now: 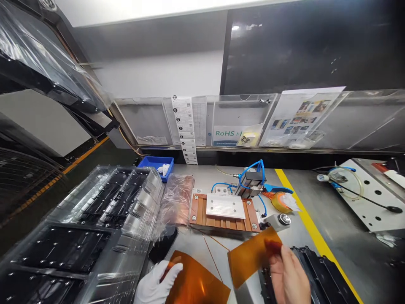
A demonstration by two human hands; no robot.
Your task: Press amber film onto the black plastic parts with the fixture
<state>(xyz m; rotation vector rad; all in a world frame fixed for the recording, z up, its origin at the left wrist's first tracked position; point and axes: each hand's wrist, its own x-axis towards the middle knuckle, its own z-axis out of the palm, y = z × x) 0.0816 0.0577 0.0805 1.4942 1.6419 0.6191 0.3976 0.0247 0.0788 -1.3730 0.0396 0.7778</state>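
Note:
My left hand (158,282), in a white glove, rests on an amber translucent film sheet (196,283) lying on the table at the bottom centre, with its fingers curled onto the sheet's left edge. My right hand (289,276), bare, pinches a second amber film sheet (251,254) by its right edge and holds it lifted above the table. Just behind both sheets sits a copper-coloured fixture (223,211) with a metal plate on top. A black moulded part (319,276) lies under my right hand.
Stacks of clear plastic trays holding black parts (104,219) fill the left side. A blue bin (156,165) stands behind them. Blue air hoses and a valve block (251,179), a yellow tape roll (280,202) and a white drilled plate (370,198) lie at the right. Document holders line the back wall.

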